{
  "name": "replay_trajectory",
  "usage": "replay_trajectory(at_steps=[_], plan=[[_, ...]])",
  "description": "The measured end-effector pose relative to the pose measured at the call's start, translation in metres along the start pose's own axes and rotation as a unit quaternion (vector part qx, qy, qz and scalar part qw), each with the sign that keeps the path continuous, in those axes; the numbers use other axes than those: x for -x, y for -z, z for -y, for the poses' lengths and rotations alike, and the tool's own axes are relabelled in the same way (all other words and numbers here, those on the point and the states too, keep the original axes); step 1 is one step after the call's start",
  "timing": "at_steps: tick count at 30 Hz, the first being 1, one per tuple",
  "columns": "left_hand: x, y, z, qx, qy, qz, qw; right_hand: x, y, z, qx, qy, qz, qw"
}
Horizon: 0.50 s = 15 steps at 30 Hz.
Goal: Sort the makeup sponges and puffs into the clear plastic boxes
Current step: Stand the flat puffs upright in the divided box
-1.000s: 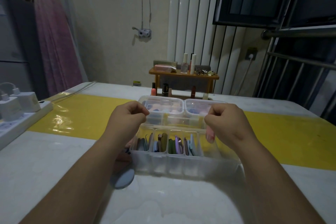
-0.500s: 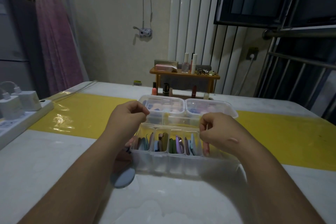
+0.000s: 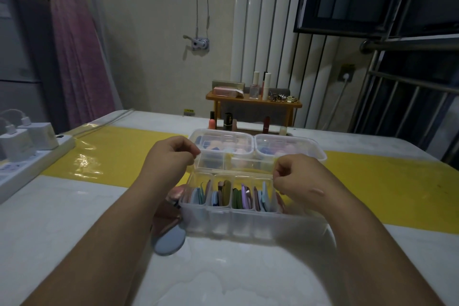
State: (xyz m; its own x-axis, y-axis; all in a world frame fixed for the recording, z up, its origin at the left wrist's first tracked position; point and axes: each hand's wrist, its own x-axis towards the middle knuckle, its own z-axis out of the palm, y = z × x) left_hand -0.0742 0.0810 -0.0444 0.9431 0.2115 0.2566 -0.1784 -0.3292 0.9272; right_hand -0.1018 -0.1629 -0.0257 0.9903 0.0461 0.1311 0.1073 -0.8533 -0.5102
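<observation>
I am looking down at both my forearms reaching over the white tabletop with the yellow strip [image 3: 119, 154]. Sitting in the middle of it, toward the near edge, is the clear plastic divided box [image 3: 248, 222], and flat makeup puffs in blue, green, purple and pink [image 3: 221, 196] are standing on edge in its row of compartments. The box's clear hinged lid [image 3: 223, 164] is standing raised along its far rim.

My left hand [image 3: 171, 156] is curling up, thumb and forefinger pinching the lid's upper left corner. My right hand [image 3: 298, 179] is hovering at the lid's right end, fingers curled in over the rightmost compartment. I cannot tell whether they are gripping the lid, a puff or nothing.

Just behind the lid, two clear lidded plastic boxes, the left one [image 3: 223, 141] and the right one [image 3: 290, 149], are sitting side by side and touching, with blue and pink makeup sponges showing through.

A round grey-blue puff [image 3: 170, 241] is lying flat on the tabletop just beside the divided box's near left corner, and a pinkish puff [image 3: 177, 192] is peeking out under my left wrist.

A white power strip with chargers [image 3: 29, 154] is lying at the left edge, and a small wooden shelf with cosmetic bottles [image 3: 253, 103] is standing at the far edge.
</observation>
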Motion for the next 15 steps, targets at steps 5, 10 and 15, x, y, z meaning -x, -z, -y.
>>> replay_trajectory(at_steps=[5,10,15], plan=[[-0.005,0.008,0.008,-0.059,0.037,-0.019,0.997,0.001,-0.006,0.005,-0.039,0.050,-0.029,0.998],[-0.008,0.008,0.014,-0.122,0.063,0.014,0.990,0.001,-0.012,0.007,-0.056,0.085,-0.044,0.994],[-0.011,0.009,0.021,-0.204,0.057,0.035,0.977,0.002,-0.014,0.008,-0.069,0.098,-0.046,0.992]])
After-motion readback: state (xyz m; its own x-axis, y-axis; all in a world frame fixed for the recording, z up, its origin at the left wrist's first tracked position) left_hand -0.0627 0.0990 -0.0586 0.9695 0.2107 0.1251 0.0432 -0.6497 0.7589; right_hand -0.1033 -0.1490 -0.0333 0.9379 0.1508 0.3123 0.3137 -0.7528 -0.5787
